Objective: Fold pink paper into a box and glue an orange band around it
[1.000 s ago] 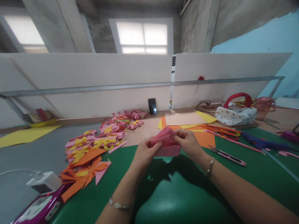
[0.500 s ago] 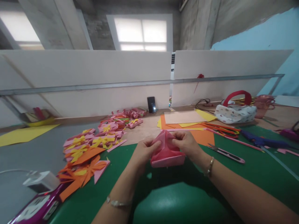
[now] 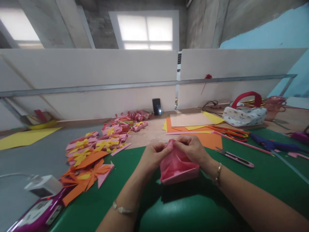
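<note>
A pink folded paper box [image 3: 178, 170] is held above the green mat [image 3: 173, 214], its open side tipped toward me. My left hand [image 3: 154, 156] pinches the top fold of the paper from the left. On the other side my right hand [image 3: 194, 149] grips the same peak, thumb and fingers pressed together near the left thumb. The fingers' far sides are hidden behind the paper. To the right lie thread snips [image 3: 235, 158] with a pink handle. Left of my hands is a pile of pink folded paper pieces with yellow flowers [image 3: 106, 145] and an orange paper flower [image 3: 93, 174].
Coloured paper sheets [image 3: 193, 120] lie beyond my hands, and a phone [image 3: 156, 107] leans on the white panel. At right are a blue glue gun [image 3: 267, 143] and a cloth basket [image 3: 243, 116] with a red handle. A purple power strip [image 3: 40, 211] with a white charger is at lower left.
The pink paper box has come lower and slightly right, and its bottom is tilted more. Both hands have drawn closer together at the peak of the paper.
</note>
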`<control>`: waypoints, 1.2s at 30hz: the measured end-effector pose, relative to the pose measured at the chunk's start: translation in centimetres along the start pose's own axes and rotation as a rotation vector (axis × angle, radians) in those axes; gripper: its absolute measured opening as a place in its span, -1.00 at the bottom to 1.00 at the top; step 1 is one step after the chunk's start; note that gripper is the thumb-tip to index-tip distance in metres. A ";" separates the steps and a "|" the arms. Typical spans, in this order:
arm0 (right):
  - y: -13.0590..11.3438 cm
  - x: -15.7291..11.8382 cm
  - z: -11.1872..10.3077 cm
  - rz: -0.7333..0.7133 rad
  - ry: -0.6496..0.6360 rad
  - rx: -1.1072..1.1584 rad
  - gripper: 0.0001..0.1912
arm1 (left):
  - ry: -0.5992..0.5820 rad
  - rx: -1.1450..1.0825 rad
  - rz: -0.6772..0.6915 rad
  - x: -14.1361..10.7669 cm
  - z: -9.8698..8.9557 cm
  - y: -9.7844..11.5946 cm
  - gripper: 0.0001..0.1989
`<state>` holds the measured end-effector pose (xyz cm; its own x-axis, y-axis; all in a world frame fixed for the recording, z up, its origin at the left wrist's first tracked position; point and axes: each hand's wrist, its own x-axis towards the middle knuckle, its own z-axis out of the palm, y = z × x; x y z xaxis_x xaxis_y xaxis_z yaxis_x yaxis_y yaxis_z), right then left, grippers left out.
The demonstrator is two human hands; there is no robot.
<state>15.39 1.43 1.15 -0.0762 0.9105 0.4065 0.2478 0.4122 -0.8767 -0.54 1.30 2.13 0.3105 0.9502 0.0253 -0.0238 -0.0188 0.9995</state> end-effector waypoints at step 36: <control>-0.2 0.3 -0.2 0.136 -0.144 0.037 -0.83 | -0.082 0.134 -0.158 0.0 -1.0 -0.1 -0.70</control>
<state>15.56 1.60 1.47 -0.1827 0.9522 0.2447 0.2298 0.2833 -0.9311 -1.50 1.65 1.98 0.3765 0.9164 -0.1359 0.1557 0.0820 0.9844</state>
